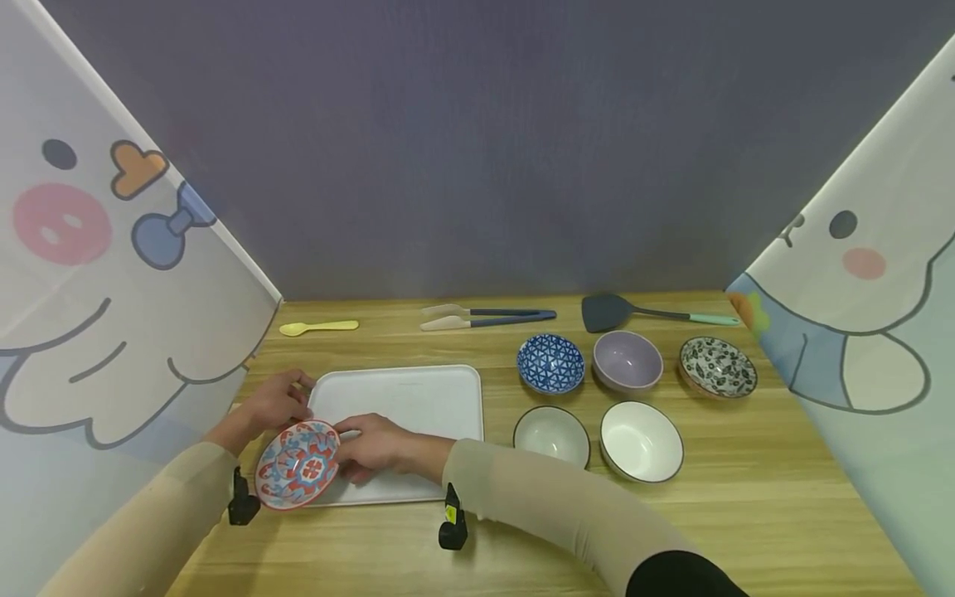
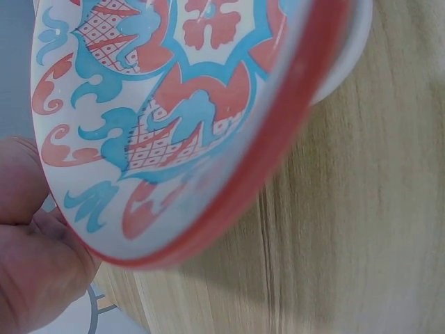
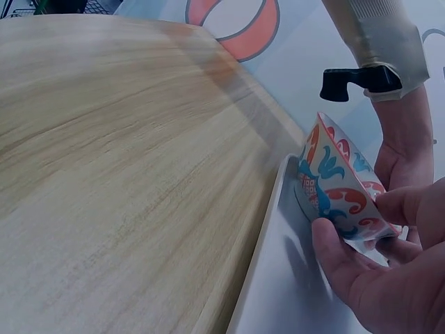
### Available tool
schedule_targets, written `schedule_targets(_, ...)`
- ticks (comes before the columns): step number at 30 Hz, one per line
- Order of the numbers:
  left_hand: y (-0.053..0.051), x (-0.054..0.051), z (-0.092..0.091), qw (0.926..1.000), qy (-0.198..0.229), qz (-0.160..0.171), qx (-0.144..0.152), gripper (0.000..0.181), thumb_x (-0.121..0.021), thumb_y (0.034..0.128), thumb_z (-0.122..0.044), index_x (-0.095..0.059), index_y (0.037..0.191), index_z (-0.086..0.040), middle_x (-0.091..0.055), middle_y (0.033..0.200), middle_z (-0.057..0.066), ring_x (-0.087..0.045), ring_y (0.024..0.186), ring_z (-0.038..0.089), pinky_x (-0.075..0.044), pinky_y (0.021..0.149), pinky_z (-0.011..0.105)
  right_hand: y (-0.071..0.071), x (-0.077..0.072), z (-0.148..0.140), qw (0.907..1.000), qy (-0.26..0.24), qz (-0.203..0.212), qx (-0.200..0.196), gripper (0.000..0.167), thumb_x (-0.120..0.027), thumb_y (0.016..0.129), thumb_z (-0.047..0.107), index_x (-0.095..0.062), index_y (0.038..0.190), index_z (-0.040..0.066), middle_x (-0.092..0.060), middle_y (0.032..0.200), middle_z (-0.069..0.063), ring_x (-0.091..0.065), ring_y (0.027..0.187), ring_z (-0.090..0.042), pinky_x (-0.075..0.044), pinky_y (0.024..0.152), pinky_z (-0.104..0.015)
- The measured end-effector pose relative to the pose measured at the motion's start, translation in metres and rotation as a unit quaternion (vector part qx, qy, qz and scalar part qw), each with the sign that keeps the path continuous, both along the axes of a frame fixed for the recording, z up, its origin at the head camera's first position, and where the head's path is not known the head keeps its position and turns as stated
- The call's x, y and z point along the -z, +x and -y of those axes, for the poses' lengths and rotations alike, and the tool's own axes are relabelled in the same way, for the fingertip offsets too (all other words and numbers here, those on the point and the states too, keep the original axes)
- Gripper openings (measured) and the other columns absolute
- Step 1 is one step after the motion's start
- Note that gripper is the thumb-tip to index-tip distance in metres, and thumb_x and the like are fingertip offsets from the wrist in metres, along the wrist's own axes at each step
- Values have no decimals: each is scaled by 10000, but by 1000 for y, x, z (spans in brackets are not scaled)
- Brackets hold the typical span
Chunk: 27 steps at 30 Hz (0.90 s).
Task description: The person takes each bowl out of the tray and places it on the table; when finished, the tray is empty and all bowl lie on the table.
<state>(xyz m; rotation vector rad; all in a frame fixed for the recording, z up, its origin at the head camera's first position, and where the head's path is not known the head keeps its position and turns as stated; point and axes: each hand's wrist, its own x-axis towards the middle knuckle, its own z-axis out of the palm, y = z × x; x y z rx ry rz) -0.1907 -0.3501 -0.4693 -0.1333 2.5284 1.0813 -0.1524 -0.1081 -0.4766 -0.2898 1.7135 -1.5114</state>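
Observation:
A bowl with a red and blue floral pattern and a red rim (image 1: 298, 464) is tilted above the left end of a white rectangular tray (image 1: 403, 381). My right hand (image 1: 376, 448) grips its right edge; the right wrist view shows the thumb on one side of the wall and fingers (image 3: 337, 254) on the outside. At the bowl's far left edge, my left hand (image 1: 279, 402) holds the rim, its fingers partly hidden behind the bowl (image 2: 160, 125) in the left wrist view. The tray (image 3: 278, 278) lies just under the bowl.
Right of the tray stand a blue patterned bowl (image 1: 550, 364), a purple bowl (image 1: 627, 361), a black-and-white floral bowl (image 1: 718, 367), a grey bowl (image 1: 550, 433) and a white bowl (image 1: 642, 441). Behind lie a yellow spoon (image 1: 318, 327), tongs (image 1: 507, 317) and a spatula (image 1: 608, 313).

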Motion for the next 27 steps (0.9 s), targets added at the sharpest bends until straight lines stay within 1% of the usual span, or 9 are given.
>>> schedule_targets(4, 2, 0, -2, 10000, 6, 14, -15, 464, -682, 903, 63, -486, 1320, 115, -591, 959, 194, -613, 786, 258, -575, 652, 367, 3, -1, 0, 9999, -104, 109, 77, 496, -682, 889, -2, -645, 1368, 120, -738, 804, -107, -718, 730, -196, -570, 536, -293)
schedule_targets(9, 3, -3, -4, 10000, 9, -9, -35, 482, -686, 895, 66, -477, 1325, 121, -588, 960, 197, -616, 783, 253, -575, 650, 362, 5, -2, 0, 9997, -168, 108, 136, 490, -676, 889, -16, -640, 1363, 100, -735, 798, -114, -723, 731, -216, -583, 544, -308)
schedule_targets(13, 4, -6, -3, 9999, 131, 40, -50, 499, -681, 898, 70, -456, 1339, 125, -576, 962, 205, -634, 754, 249, -578, 637, 371, 5, -4, -2, 9996, -186, 146, 146, 483, -663, 889, -26, -634, 1356, 94, -739, 811, -128, -718, 722, -213, -578, 535, -298)
schedule_targets(16, 4, -6, -3, 9997, 237, 93, -60, 500, -671, 905, 73, -447, 1349, 123, -572, 964, 205, -643, 730, 246, -581, 628, 378, 5, -4, -4, 9995, -205, 202, 146, 477, -654, 890, -29, -634, 1349, 97, -745, 829, -147, -715, 719, -207, -568, 522, -288)
schedule_targets(22, 4, -5, -2, 9993, 328, 184, -86, 497, -650, 912, 75, -434, 1358, 117, -563, 975, 207, -639, 723, 251, -582, 622, 390, 5, -3, -9, 9989, -298, 300, 184, 472, -633, 879, -46, -636, 1330, 94, -741, 845, -176, -718, 716, -223, -596, 545, -333)
schedule_targets(27, 4, -7, -3, 9990, 368, 244, -116, 496, -643, 918, 77, -426, 1361, 119, -558, 989, 222, -648, 740, 275, -596, 641, 424, 4, -4, -14, 9989, -306, 331, 144, 450, -612, 900, -43, -623, 1333, 80, -741, 925, -241, -722, 719, -231, -606, 555, -356)
